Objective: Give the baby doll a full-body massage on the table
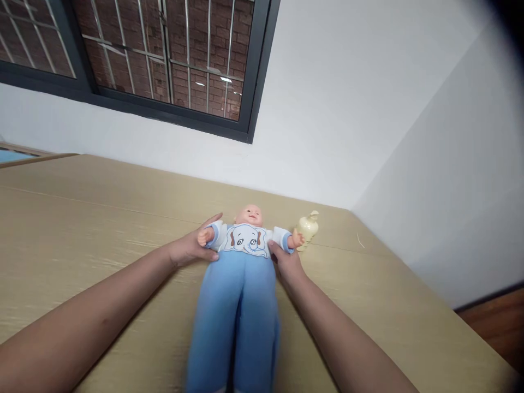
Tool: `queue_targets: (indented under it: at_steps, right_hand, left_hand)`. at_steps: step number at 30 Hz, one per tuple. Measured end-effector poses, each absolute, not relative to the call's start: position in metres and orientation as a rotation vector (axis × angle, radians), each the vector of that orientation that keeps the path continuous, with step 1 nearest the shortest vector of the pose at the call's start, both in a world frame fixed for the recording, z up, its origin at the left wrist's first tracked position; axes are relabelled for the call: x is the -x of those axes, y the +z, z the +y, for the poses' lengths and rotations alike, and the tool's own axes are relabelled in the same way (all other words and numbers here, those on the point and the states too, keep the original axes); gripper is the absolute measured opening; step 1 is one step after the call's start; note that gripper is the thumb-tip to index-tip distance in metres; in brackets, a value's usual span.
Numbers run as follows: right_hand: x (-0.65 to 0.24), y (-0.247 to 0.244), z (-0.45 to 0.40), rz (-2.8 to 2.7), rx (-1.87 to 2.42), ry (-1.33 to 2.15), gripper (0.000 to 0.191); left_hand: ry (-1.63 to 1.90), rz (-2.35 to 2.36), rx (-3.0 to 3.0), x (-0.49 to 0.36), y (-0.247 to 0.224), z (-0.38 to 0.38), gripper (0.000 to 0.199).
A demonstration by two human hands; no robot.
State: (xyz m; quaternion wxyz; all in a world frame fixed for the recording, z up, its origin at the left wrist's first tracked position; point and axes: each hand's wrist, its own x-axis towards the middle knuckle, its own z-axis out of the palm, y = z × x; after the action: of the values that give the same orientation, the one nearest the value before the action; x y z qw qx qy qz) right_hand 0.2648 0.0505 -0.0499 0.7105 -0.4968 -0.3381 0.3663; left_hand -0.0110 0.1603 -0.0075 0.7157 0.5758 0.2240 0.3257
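A baby doll in blue trousers and a white top with an elephant print lies face up on the wooden surface, its head pointing away from me. My left hand grips the doll's side under its arm, thumb on the front near the waist. On the other side, my right hand holds the doll's body below its other arm, with the thumb at the edge of the elephant print. A cream-coloured bottle stands just beyond the doll's hand on the right.
Behind the surface rises a white wall with a dark-framed, barred window at the upper left. A thin pale strand lies right of the bottle. The surface's right edge runs along another wall.
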Motion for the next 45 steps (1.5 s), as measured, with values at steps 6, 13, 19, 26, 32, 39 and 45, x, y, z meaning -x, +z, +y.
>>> queue_targets:
  at_steps: [6,13,19,26,32,39,45]
  right_hand:
    - [-0.276,-0.042,0.057,-0.395,0.878,1.032,0.045]
    - [-0.277,-0.038,0.058,-0.396,0.760,1.116,0.040]
    - [-0.262,-0.042,0.052,-0.571,0.949,0.772,0.055]
    - [-0.256,-0.038,0.038,-1.128,1.316,0.426,0.064]
    - [-0.255,-0.037,0.032,-1.564,1.376,0.368,0.092]
    - [-0.255,-0.039,0.034,-1.673,1.494,0.311,0.093]
    - [-0.256,-0.043,0.044,-1.210,1.350,0.461,0.077]
  left_hand:
    - [0.990,0.599,-0.924,-0.014,-0.017,0.161,0.053]
    - [1.040,0.554,-0.588,-0.016,-0.014,0.169,0.038]
    - [1.162,0.665,-0.833,-0.019,-0.018,0.161,0.048]
    - [1.121,0.827,-1.570,-0.019,-0.014,0.141,0.056]
    - [1.008,0.636,-2.012,-0.013,-0.008,0.138,0.054]
    - [0.929,0.623,-2.194,-0.012,-0.005,0.138,0.048]
    - [1.098,1.005,-1.668,-0.021,-0.017,0.143,0.050]
